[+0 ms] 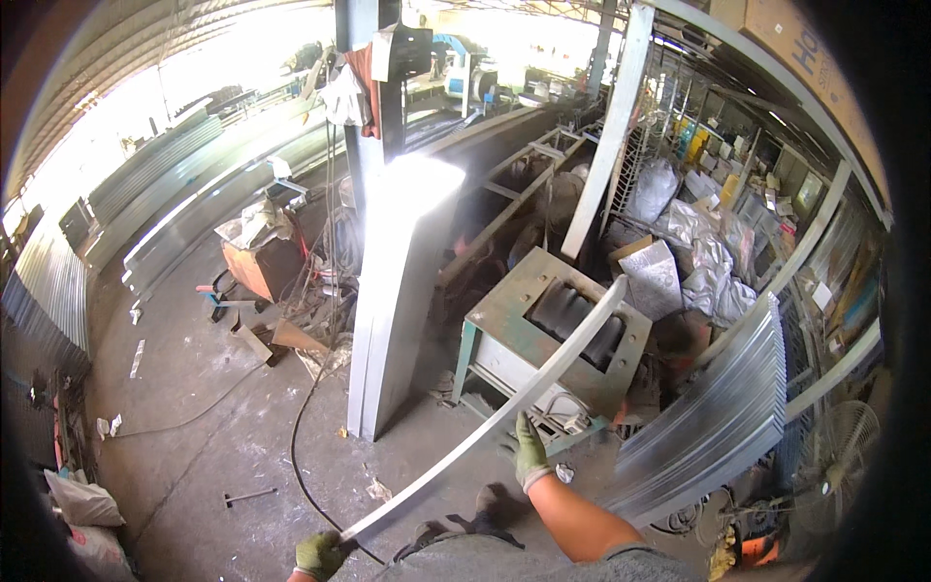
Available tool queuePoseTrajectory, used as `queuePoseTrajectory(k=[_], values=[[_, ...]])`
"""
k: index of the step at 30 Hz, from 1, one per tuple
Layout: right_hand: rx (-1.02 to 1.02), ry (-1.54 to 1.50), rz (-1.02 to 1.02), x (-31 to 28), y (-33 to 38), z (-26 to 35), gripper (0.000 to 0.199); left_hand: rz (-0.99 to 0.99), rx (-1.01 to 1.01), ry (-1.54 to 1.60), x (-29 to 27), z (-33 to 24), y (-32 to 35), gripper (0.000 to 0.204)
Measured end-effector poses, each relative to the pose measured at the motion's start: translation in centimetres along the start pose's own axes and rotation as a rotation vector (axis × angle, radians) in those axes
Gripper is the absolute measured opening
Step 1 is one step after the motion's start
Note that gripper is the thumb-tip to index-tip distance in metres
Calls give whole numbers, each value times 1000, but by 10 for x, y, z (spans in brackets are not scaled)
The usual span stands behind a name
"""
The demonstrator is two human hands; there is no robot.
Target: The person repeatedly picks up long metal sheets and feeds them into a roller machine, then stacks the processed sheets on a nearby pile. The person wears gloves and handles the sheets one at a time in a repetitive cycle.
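Observation:
A long pale metal strip [485, 424] slants across the view from lower left to upper right. My left hand [320, 555], in a green work glove, is closed round its near end. The far end lies over a bench-like roller machine [490, 325], with dark rollers [572, 320] set in its top. My right hand [530, 454], also gloved, is just below the middle of the strip. Its fingers point up toward the strip and the thumb stands apart. Whether the fingertips touch the strip I cannot tell.
A tall stack of bright metal lengths [398, 301] stands left of the machine. At the right lean corrugated metal sheets [713, 407], with a fan [839, 451] beyond. A dark cable [296, 436] and a small metal tool [250, 497] lie on the floor. Silver bags [713, 257] are piled at the back right.

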State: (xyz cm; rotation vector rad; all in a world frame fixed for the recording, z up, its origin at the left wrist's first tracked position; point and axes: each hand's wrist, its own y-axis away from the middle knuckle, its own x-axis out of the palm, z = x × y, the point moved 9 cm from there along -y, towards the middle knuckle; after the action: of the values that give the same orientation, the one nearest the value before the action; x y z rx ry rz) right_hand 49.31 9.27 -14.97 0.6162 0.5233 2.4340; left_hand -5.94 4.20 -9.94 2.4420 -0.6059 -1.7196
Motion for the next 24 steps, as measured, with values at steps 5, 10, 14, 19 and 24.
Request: queuePoseTrajectory(k=[5,10,14,19,24], values=[[7,-330,109,41,11,61,107,-591,508,24,-81,-55,0,34],[-85,-533,230,55,17,117,67,-476,365,-12,-39,-63,-43,53],[-123,-555,226,59,17,146,59,-78,408,-85,31,-95,-74,73],[-577,7,-49,65,67,241,52,-259,568,172,-38,-146,-99,65],[-682,411,73,140,120,293,36,-764,676,194,-199,-176,-81,66]])
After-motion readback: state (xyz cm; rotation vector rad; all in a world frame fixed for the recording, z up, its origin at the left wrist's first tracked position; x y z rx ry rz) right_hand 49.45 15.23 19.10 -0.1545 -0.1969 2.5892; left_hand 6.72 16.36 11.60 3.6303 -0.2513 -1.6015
